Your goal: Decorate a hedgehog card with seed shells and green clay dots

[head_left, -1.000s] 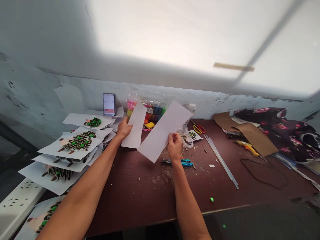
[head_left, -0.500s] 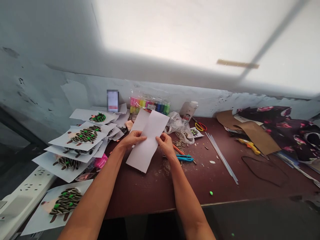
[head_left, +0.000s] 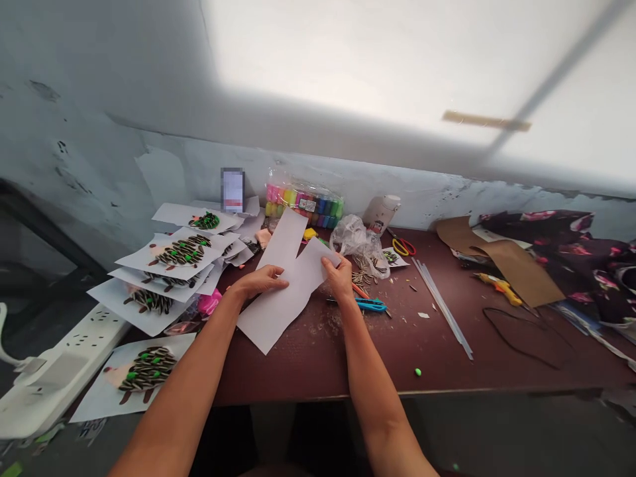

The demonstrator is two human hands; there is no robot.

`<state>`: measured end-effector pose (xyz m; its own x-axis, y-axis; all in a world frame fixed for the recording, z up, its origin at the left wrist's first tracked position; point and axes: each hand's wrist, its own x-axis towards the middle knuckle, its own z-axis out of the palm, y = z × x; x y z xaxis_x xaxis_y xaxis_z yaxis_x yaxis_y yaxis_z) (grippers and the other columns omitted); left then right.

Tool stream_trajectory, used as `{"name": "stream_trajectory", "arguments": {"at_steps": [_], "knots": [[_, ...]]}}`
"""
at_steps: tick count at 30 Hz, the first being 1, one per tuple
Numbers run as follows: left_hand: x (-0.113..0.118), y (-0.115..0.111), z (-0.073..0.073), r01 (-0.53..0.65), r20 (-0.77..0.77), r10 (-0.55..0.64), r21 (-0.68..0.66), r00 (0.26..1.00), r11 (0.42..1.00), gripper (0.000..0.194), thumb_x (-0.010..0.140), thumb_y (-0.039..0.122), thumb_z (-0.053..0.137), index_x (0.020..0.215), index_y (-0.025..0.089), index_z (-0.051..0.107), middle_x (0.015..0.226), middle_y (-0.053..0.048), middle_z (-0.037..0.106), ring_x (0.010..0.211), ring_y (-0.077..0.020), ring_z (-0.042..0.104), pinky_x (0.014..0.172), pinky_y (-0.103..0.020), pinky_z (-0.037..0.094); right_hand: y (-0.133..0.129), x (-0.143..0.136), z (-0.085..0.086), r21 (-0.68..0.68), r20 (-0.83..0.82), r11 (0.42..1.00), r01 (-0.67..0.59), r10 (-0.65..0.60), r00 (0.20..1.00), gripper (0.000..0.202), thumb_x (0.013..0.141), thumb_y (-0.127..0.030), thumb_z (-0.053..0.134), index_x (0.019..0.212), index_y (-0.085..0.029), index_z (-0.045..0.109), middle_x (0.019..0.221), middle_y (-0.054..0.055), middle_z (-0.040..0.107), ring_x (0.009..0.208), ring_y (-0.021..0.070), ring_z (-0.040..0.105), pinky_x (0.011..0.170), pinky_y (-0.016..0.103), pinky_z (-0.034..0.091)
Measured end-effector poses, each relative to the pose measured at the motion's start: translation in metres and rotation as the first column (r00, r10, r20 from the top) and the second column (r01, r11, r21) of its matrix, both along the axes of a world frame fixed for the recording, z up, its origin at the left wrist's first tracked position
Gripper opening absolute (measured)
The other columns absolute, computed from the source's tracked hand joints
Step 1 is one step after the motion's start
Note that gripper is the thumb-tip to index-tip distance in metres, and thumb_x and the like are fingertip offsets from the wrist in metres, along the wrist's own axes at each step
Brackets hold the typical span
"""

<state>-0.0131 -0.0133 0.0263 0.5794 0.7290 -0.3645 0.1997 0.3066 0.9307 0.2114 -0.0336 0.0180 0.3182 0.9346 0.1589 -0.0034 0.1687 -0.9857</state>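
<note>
White paper is held up over the table in both of my hands. Its upper part spreads into two strips in a V; whether it is one torn sheet or two overlapping ones I cannot tell. My left hand grips the left side, thumb on top and the other fingers mostly hidden. At the right strip's outer corner, my right hand pinches the paper. A blue box cutter lies by my right wrist, with an orange-handled tool beside it.
Hedgehog pictures made with seeds are stacked at left, near a power strip. Behind the paper stand coloured clay packs, a plastic bag and a cup. Scissors, glue sticks and a glue gun lie right.
The gap between the two paper strips has widened. My right hand has moved right with its strip, and the paper's lower end has swung left. The camera view has shifted slightly.
</note>
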Motion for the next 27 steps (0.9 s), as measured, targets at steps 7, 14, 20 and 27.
{"name": "stream_trajectory", "arguments": {"at_steps": [7, 14, 20, 27], "knots": [[-0.003, 0.001, -0.004, 0.006, 0.004, -0.006, -0.014, 1.000, 1.000, 0.038, 0.054, 0.036, 0.085, 0.083, 0.015, 0.073, 0.078, -0.007, 0.076, 0.064, -0.0229, 0.069, 0.055, -0.029, 0.052, -0.001, -0.001, 0.002, -0.003, 0.017, 1.000, -0.017, 0.017, 1.000, 0.028, 0.066, -0.042, 0.064, 0.081, -0.017, 0.064, 0.071, 0.001, 0.064, 0.065, 0.0155, 0.053, 0.059, 0.026, 0.045], [0.002, -0.001, -0.008, -0.103, 0.113, 0.105, -0.022, 0.988, 0.994, 0.052, 0.052, 0.040, 0.089, 0.094, 0.014, 0.074, 0.084, -0.008, 0.077, 0.069, -0.0229, 0.070, 0.063, -0.031, 0.055, 0.003, 0.000, -0.003, 0.022, -0.058, 0.998, -0.053, 0.054, 0.997, 0.035, 0.068, -0.043, 0.069, 0.091, -0.017, 0.068, 0.090, 0.007, 0.074, 0.082, 0.0200, 0.065, 0.074, 0.032, 0.054], [0.009, 0.000, -0.009, -0.158, 0.204, 0.164, -0.044, 0.965, 0.986, 0.062, 0.053, 0.043, 0.090, 0.103, 0.012, 0.071, 0.086, -0.009, 0.077, 0.071, -0.0227, 0.071, 0.068, -0.033, 0.056, -0.002, -0.002, -0.003, -0.118, -0.017, 0.972, -0.203, 0.202, 0.979, 0.029, 0.066, -0.037, 0.072, 0.086, -0.016, 0.070, 0.080, 0.004, 0.074, 0.069, 0.0174, 0.064, 0.061, 0.028, 0.052], [0.015, 0.003, -0.020, -0.222, 0.252, 0.222, -0.028, 0.942, 0.975, 0.065, 0.054, 0.047, 0.090, 0.106, 0.011, 0.071, 0.089, -0.011, 0.078, 0.076, -0.0248, 0.072, 0.072, -0.036, 0.057, -0.008, -0.008, -0.004, -0.162, -0.045, 0.918, -0.363, 0.360, 0.932, 0.024, 0.061, -0.023, 0.072, 0.084, -0.015, 0.072, 0.080, 0.003, 0.075, 0.069, 0.0168, 0.065, 0.066, 0.028, 0.052]]}}
